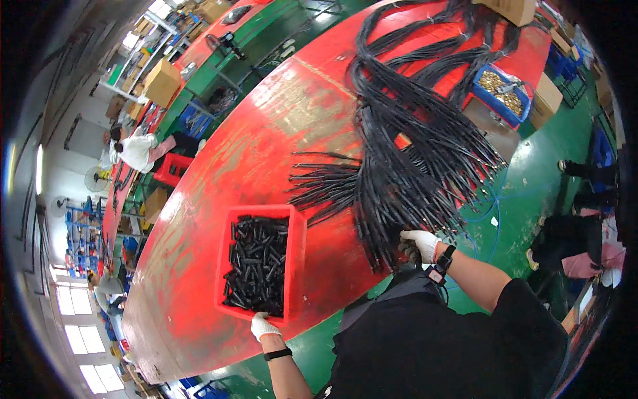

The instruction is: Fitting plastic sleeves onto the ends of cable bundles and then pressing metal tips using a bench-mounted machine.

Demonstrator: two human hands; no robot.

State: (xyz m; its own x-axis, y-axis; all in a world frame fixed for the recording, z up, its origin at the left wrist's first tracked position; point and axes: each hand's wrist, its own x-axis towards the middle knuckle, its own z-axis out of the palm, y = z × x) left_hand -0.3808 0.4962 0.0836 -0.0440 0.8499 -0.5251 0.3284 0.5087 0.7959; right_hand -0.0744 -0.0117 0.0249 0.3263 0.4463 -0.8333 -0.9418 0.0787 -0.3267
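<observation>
My left hand (264, 326), in a white glove, rests on the near rim of a red plastic bin (297, 253) filled with several short black tube pieces (258, 263). My right hand (420, 243), also gloved, grips the ends of a large bundle of long black cables (415, 143) that fans out across the red worktable (266, 126) and hangs over its near edge. A black watch sits on my right wrist and a black band on my left.
A blue bin of brass-coloured parts (503, 93) stands at the table's far right. Cardboard boxes (161, 81) sit on neighbouring benches. Other people (136, 149) work at the left. The floor is green; someone's legs (585, 199) are at the right.
</observation>
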